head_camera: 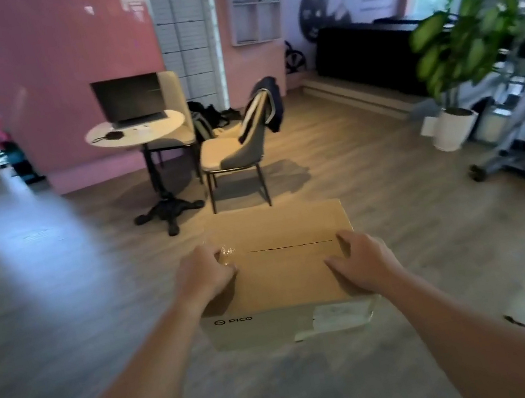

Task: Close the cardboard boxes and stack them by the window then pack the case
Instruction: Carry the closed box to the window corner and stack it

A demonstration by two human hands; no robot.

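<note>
The box [286,264] was matt brown cardboard with a glossy tape strip [228,251]; the floor [395,211] looked like smooth wood planking.

Showing here are one cardboard box [286,264], two hands, left hand [202,273] and right hand [364,263], two chairs [233,155], one round table [135,131], one laptop [130,99], one potted plant [460,61].

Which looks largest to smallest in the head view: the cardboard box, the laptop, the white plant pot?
1. cardboard box, though it is nearest the camera, held between both hands
2. laptop
3. white plant pot
True sizes are unsure.
</note>
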